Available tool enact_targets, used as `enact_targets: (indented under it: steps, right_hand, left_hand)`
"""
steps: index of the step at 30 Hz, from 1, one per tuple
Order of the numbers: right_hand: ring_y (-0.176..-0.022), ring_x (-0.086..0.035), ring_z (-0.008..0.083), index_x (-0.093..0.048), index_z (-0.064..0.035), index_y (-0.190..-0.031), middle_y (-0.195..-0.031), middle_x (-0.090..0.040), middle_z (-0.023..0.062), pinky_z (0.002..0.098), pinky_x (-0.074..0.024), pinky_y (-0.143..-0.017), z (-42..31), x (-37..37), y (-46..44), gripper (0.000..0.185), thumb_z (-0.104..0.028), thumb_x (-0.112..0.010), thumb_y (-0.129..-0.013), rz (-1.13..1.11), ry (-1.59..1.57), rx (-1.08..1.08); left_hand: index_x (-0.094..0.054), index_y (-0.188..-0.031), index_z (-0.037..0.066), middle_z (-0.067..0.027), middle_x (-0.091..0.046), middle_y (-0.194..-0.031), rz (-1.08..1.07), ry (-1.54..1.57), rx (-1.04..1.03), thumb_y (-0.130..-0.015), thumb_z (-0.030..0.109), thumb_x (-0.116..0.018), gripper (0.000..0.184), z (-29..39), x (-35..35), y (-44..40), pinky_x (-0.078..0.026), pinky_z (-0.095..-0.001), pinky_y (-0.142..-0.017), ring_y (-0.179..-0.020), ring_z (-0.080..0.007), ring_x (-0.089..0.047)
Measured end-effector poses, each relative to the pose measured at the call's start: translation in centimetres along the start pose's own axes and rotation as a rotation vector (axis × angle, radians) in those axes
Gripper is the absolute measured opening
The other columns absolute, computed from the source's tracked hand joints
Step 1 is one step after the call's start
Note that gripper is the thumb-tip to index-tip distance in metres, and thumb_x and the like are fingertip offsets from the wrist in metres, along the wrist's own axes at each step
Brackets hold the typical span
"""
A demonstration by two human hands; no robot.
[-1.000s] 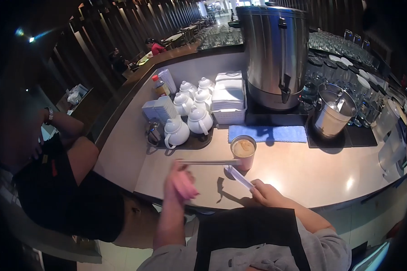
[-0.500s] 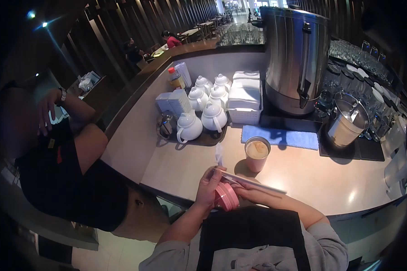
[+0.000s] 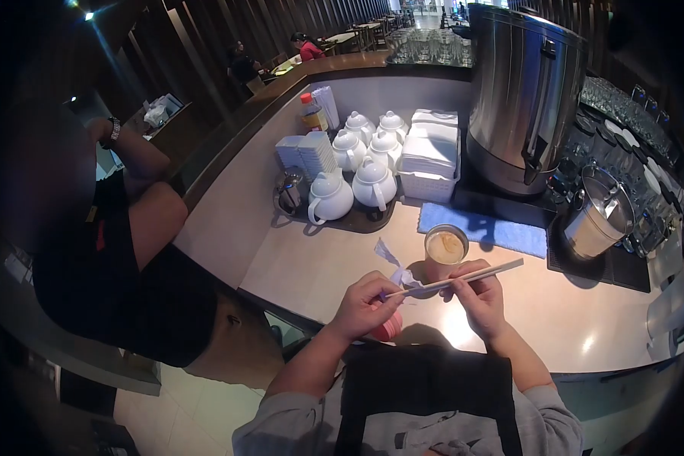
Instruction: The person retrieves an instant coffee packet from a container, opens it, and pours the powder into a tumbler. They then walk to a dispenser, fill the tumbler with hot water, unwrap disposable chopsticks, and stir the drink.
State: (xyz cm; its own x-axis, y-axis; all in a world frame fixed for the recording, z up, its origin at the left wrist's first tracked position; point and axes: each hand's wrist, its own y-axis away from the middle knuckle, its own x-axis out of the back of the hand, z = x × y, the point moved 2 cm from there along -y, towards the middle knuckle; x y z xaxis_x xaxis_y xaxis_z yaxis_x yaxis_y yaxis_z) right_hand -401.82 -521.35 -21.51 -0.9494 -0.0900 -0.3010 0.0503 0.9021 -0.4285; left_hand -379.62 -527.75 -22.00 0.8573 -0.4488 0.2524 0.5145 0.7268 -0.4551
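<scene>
In front of me both hands hold a pair of light wooden chopsticks [image 3: 501,268], nearly level and rising to the right. My left hand [image 3: 366,305] pinches the left end. My right hand [image 3: 480,295] grips farther along, fingers closed round them. Crumpled white paper [image 3: 401,275], like a torn wrapper, shows just beyond my left hand. Behind the chopsticks stands a pink tumbler [image 3: 439,262] with frothy, milky brown drink near its rim. Below my left hand is a pink round lid-like piece [image 3: 388,327], partly hidden; whether it is held or resting I cannot tell.
A blue cloth [image 3: 501,232] lies beyond the tumbler, before a tall steel urn [image 3: 513,106]. White teapots [image 3: 330,199] fill a tray, beside a napkin basket [image 3: 429,186]. A metal bucket [image 3: 596,228] stands right. Another person [image 3: 121,304] is close on the left.
The chopsticks have risen away from my body and now tilt up to the right. My right hand has moved out from beneath them. The pink piece is lower and more covered.
</scene>
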Motion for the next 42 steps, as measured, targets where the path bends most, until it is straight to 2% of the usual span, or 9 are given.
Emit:
enact_targets:
  steps: [2,15,21,24,30,32,33,37,42]
  right_hand:
    - [-0.085,-0.064,0.0156,-0.051,-0.0011,-0.110,-0.095,-0.062,0.0098,0.0285,-0.0530,-0.074,-0.4,0.1,-0.1,0.015,-0.003,-0.057,-0.096,-0.053,0.004,-0.080]
    - [-0.081,-0.066,0.0146,-0.049,-0.0001,-0.111,-0.092,-0.059,0.0081,0.0275,-0.0562,-0.071,-0.6,0.4,1.4,0.017,-0.005,-0.056,-0.096,-0.200,0.097,-0.322]
    - [-0.085,-0.066,0.0151,-0.048,-0.0008,-0.113,-0.095,-0.060,0.0090,0.0281,-0.0563,-0.075,-0.1,1.5,2.5,0.017,-0.006,-0.054,-0.097,-0.247,0.175,-0.517]
    - [-0.086,-0.066,0.0149,-0.048,-0.0006,-0.111,-0.095,-0.060,0.0085,0.0287,-0.0562,-0.077,0.2,2.2,3.2,0.017,-0.007,-0.054,-0.097,-0.189,0.138,-0.474]
    - [-0.087,-0.068,0.0194,-0.043,0.0015,-0.134,-0.097,-0.063,0.0109,0.0332,-0.0580,-0.082,0.1,0.9,1.9,0.041,-0.005,-0.057,-0.096,-0.077,0.054,-0.356]
    - [-0.087,-0.067,0.0183,-0.049,0.0021,-0.129,-0.096,-0.062,0.0098,0.0326,-0.0577,-0.082,0.4,0.5,1.6,0.035,-0.006,-0.058,-0.096,-0.169,0.099,-0.409]
    - [-0.087,-0.067,0.0177,-0.056,0.0033,-0.119,-0.095,-0.062,0.0089,0.0317,-0.0577,-0.081,0.5,0.4,1.6,0.025,-0.006,-0.058,-0.096,-0.165,0.096,-0.408]
    - [-0.086,-0.067,0.0151,-0.060,0.0022,-0.113,-0.094,-0.064,0.0076,0.0274,-0.0561,-0.079,1.2,1.0,1.8,0.020,-0.009,-0.058,-0.097,-0.187,0.089,-0.333]
    - [-0.082,-0.067,0.0155,-0.060,0.0013,-0.106,-0.093,-0.063,0.0082,0.0285,-0.0578,-0.076,0.3,1.3,1.5,0.013,-0.008,-0.057,-0.097,-0.077,-0.050,-0.422]
  left_hand:
    - [-0.068,-0.088,0.003,-0.0048,-0.057,-0.078,-0.105,-0.201,-0.029,-0.085,0.007,-0.070,0.005,0.6,0.2,-0.1,-0.044,-0.0278,-0.060,-0.068,-0.0132,-0.055]
    - [-0.069,-0.088,0.001,-0.0087,-0.058,-0.079,-0.221,-0.228,0.018,-0.086,0.010,-0.068,0.009,0.4,0.9,1.8,-0.047,-0.0301,-0.060,-0.068,-0.0193,-0.059]
    - [-0.066,-0.083,0.000,-0.0084,-0.057,-0.076,-0.066,-0.281,0.024,-0.086,0.007,-0.065,0.007,-1.6,3.1,2.8,-0.044,-0.0304,-0.060,-0.067,-0.0209,-0.057]
    - [-0.065,-0.083,0.000,-0.0100,-0.056,-0.074,0.070,-0.302,0.068,-0.085,0.006,-0.065,0.006,0.5,5.5,2.4,-0.045,-0.0323,-0.061,-0.066,-0.0240,-0.056]
    - [-0.066,-0.084,0.001,-0.0090,-0.058,-0.075,-0.161,-0.333,0.092,-0.085,0.008,-0.066,0.006,0.2,0.3,3.2,-0.045,-0.0325,-0.062,-0.068,-0.0224,-0.057]
    - [-0.067,-0.085,0.002,-0.0091,-0.058,-0.075,-0.199,-0.346,0.066,-0.087,0.010,-0.067,0.008,-0.2,-0.5,3.2,-0.046,-0.0327,-0.061,-0.068,-0.0227,-0.058]
    - [-0.067,-0.085,0.002,-0.0091,-0.057,-0.076,-0.237,-0.297,0.134,-0.087,0.011,-0.067,0.009,-0.1,-0.7,3.2,-0.046,-0.0327,-0.061,-0.068,-0.0225,-0.059]
    - [-0.066,-0.091,0.002,-0.0095,-0.057,-0.079,-0.306,-0.210,0.335,-0.089,0.016,-0.067,0.014,0.2,-0.4,3.2,-0.046,-0.0336,-0.062,-0.070,-0.0234,-0.059]
    - [-0.063,-0.099,0.006,-0.0096,-0.058,-0.089,-0.332,-0.417,0.192,-0.093,0.028,-0.063,0.023,-1.2,-0.9,3.7,-0.050,-0.0373,-0.065,-0.076,-0.0274,-0.066]
